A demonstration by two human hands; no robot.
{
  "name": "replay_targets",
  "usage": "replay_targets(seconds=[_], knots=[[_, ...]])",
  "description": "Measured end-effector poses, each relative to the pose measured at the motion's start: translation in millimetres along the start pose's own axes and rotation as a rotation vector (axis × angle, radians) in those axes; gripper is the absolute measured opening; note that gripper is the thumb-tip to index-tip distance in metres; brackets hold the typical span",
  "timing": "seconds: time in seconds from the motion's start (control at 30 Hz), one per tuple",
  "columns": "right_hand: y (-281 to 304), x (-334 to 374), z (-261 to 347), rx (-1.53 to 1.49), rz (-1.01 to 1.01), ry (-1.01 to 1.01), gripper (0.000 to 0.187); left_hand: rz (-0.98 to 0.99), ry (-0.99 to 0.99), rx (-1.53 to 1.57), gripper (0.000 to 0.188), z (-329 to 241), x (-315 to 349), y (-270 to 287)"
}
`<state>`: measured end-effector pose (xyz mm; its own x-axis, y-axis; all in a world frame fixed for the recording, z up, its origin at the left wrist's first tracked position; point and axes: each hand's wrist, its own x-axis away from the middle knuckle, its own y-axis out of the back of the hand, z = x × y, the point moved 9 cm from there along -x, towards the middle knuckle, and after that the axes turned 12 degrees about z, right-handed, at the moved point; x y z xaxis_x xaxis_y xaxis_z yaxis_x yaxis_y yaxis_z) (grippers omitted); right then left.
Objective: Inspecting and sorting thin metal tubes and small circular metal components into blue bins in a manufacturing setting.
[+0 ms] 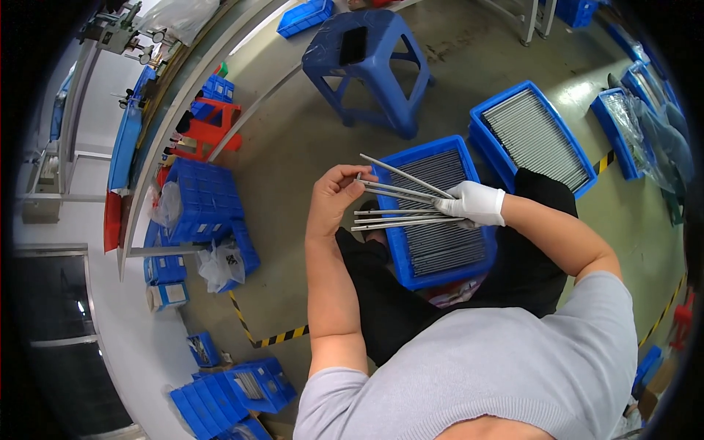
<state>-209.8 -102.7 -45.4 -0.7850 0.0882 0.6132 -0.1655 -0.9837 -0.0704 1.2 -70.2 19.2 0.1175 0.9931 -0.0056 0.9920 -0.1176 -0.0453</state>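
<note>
Several thin metal rods (400, 218) fan out to the left from my right hand (475, 204), which wears a white glove and is closed around their right ends. My bare left hand (342, 192) pinches the left tip of one or two of the rods between thumb and fingers. One rod angles up above the others, and a lower group lies nearly level. Under both hands stands a blue crate (401, 262) filled with rows of dark grey rods (449, 253), between my legs.
A second blue crate (480, 116) of paler rods stands at the right. Ahead, a blue plastic stool (400, 81) carries a black phone-like object (353, 45). Stacked blue crates (202, 198) and a workbench edge (213, 66) line the left side. More bins (235, 392) stand lower left.
</note>
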Motion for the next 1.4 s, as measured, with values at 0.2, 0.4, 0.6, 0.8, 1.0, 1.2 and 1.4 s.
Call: replay_targets(seconds=[0.2, 0.4, 0.6, 0.8, 1.0, 1.2, 1.4], knots=[[-13, 7, -3, -0.182, 0.154, -0.050, 0.047, 0.034, -0.047, -0.001, 0.022, -6, 0, -3], [8, 0, 9, 0.261, -0.163, 0.013, 0.046, -0.136, 0.033, -0.096, 0.019, 4, 3, 9], [-13, 4, 2, -0.155, 0.093, 0.005, 0.047, -0.231, -0.052, 0.025, 0.021, 0, 11, 42], [-16, -2, 0, -0.008, 0.116, 0.002, 0.048, -0.180, 0.029, 0.010, 0.027, 9, 1, 24], [-13, 1, 0, -0.016, 0.122, 0.018, 0.050, -0.149, 0.067, 0.004, 0.028, 14, -4, 20], [-13, 9, 4, 0.004, 0.131, -0.015, 0.051, -0.103, 0.062, 0.023, 0.026, 16, -6, 18], [-21, 11, -4, -0.105, 0.275, -0.016, 0.051, 0.039, 0.006, 0.116, 0.027, 7, -8, 3]])
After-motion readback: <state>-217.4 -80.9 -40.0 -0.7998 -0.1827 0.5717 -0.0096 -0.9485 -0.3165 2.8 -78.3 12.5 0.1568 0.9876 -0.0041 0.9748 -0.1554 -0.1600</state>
